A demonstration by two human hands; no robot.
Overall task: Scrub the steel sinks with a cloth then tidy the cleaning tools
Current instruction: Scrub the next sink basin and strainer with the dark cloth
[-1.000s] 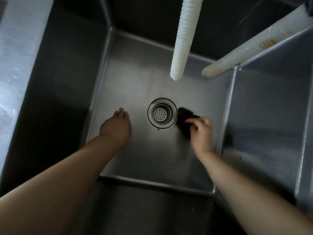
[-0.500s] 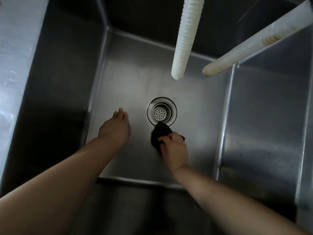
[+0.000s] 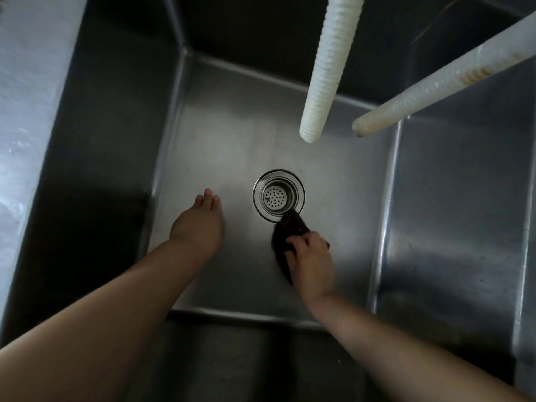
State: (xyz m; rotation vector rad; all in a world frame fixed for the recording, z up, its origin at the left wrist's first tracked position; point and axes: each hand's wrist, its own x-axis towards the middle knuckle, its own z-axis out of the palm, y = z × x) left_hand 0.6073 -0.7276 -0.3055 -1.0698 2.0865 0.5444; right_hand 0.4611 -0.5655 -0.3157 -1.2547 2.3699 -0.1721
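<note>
I look straight down into a deep steel sink (image 3: 232, 126) with a round drain strainer (image 3: 278, 195) in the middle of its floor. My right hand (image 3: 311, 262) grips a dark cloth (image 3: 285, 232) and presses it on the sink floor, the cloth's tip touching the front right rim of the drain. My left hand (image 3: 200, 224) rests flat on the floor left of the drain, fingers straight and together, holding nothing.
Two white ribbed hoses hang over the sink: one (image 3: 327, 71) ends above the back of the floor, the other (image 3: 435, 82) slants in from the upper right. A steel divider wall (image 3: 388, 213) stands at the right, a flat steel ledge (image 3: 26, 97) at the left.
My right hand swept the cloth from the right of the drain to its front, then back a little rightward and up against the drain rim. My left hand stayed in place.
</note>
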